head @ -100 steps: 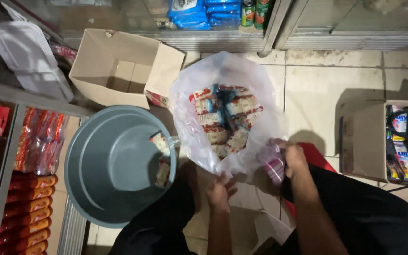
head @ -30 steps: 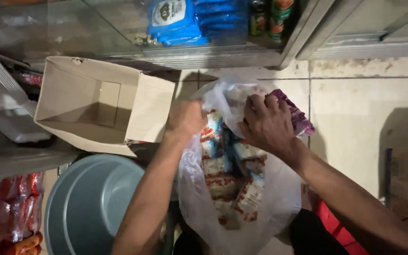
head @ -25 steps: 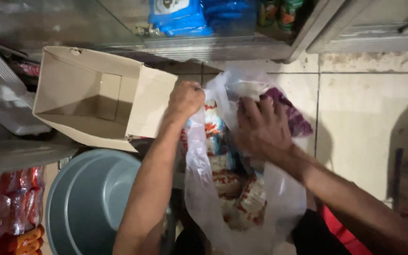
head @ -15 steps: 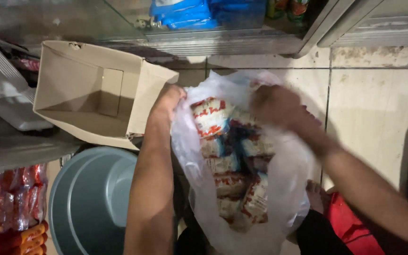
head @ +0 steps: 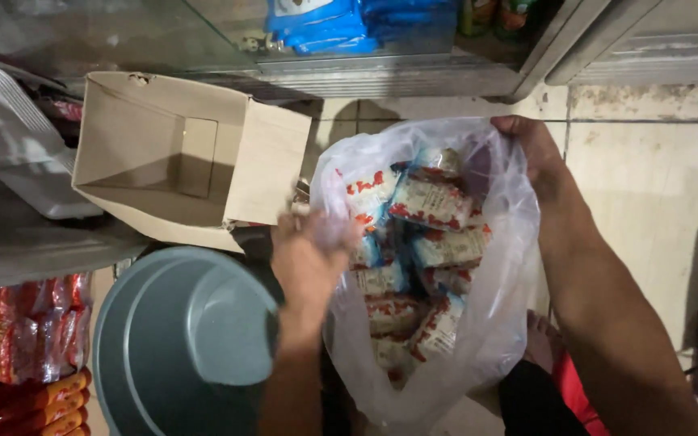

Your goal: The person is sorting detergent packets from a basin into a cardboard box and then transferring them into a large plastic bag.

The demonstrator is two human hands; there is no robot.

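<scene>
I am looking down at a grey bucket [head: 179, 339] standing on the tiled floor [head: 632, 186], low on the left, and an open cardboard box [head: 179, 161] lying behind it. Between my two hands a clear plastic bag [head: 494, 323] is standing, full of small red-and-white packets [head: 434, 202]. My right hand [head: 539, 153] is gripping the far right rim of the bag, fingers closing over the plastic. My left hand [head: 309, 258] is holding the near left rim; it is blurring, so I cannot tell how the fingers are closing. The bag is hanging open between them.
</scene>
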